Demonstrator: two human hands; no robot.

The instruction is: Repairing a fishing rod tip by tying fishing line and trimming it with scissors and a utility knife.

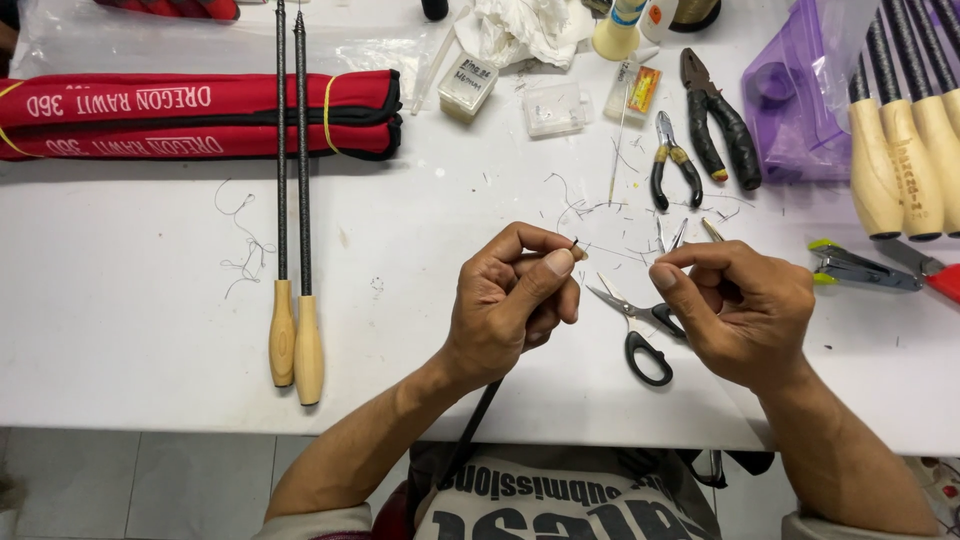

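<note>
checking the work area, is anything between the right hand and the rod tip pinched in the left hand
Nothing visible stands between them. The left hand pinches the dark rod tip at its fingertips, and the right hand is across an open gap. The scissors lie flat on the white table below that gap, not in it.

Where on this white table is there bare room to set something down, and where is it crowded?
Bare patches on the table: left of the two wooden-handled rods, below the red roll, and between those rods and the left hand. Crowded: around the right hand, with scissors, pliers, clippers and wire scraps.
</note>
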